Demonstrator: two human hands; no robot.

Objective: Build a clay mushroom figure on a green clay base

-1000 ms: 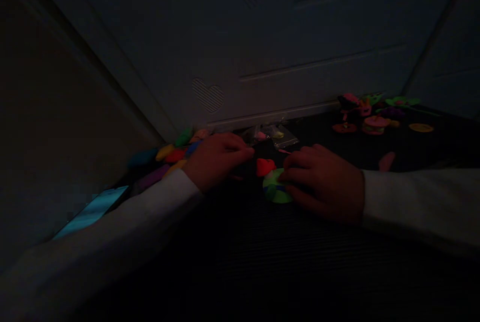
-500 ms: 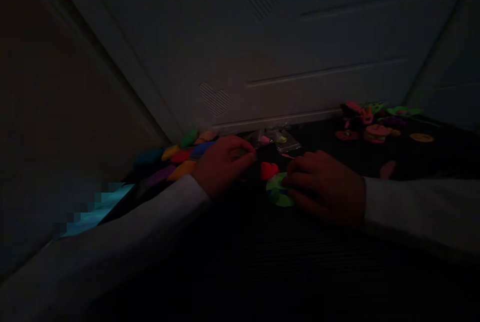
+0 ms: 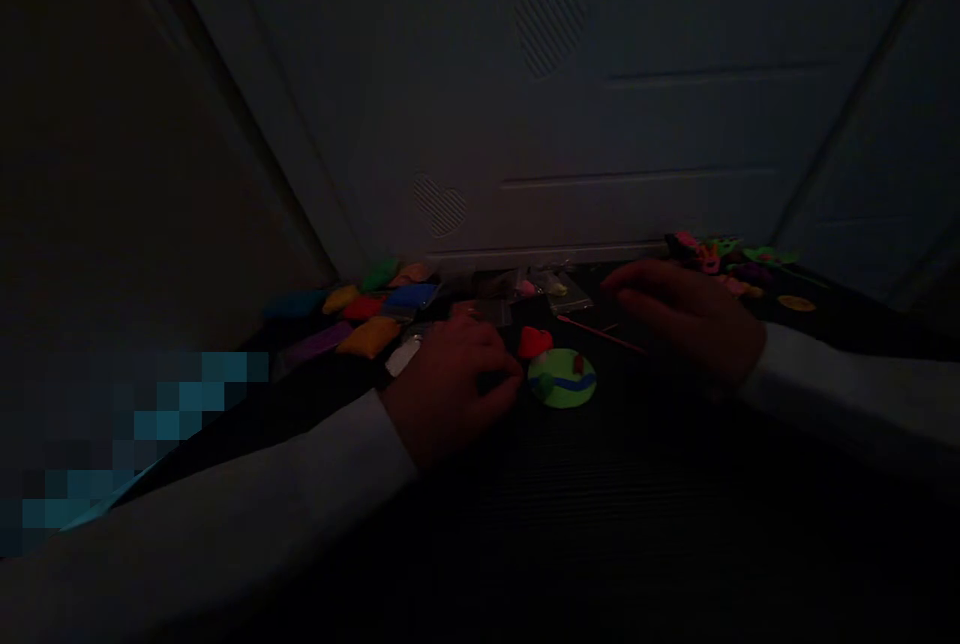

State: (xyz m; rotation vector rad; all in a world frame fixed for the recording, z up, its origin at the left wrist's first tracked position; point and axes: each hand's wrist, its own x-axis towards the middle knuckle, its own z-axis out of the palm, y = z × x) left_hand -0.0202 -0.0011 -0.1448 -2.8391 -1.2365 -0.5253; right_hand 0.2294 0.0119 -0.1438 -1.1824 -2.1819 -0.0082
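- Green disc (image 3: 561, 365): right of centre in the lower half of the frame, flat on the table (image 3: 570, 514); thin, rounded, matte, clay-like. Its face bears a wavy blue band (image 3: 576, 384), a dark green lump (image 3: 544, 384) at left and a small dark red piece (image 3: 578, 364) at upper right.
- Red lump (image 3: 534, 341): soft-looking, smooth, at the disc's upper left edge.
- Left hand (image 3: 456, 386): fingers curled, thumb drawn toward them, just beside the disc's left edge. Whether anything is pinched cannot be told.
- Right hand (image 3: 686, 319): right of the disc and apart from it, fingers together and bent; too dark to tell whether it grips anything.
- Pink stick (image 3: 600, 332): slender, straight, lying aslant between the disc and the right hand.
- Clear plastic bag (image 3: 574, 296): glossy, creased, above the stick.
- Coloured packets: left of centre, pillow-shaped, including orange (image 3: 369, 336), blue (image 3: 410, 297) and purple (image 3: 321, 343); a white packet (image 3: 403, 356) sits next to the left hand.
- Moulded figures (image 3: 705, 252): clustered beyond the right hand, with a flat yellow round piece (image 3: 796, 303) nearby.
- Table: black, finely ridged; open room below the disc toward the bottom of the frame. The pale panel (image 3: 465, 124), with striped heart reliefs, bounds the far edge.
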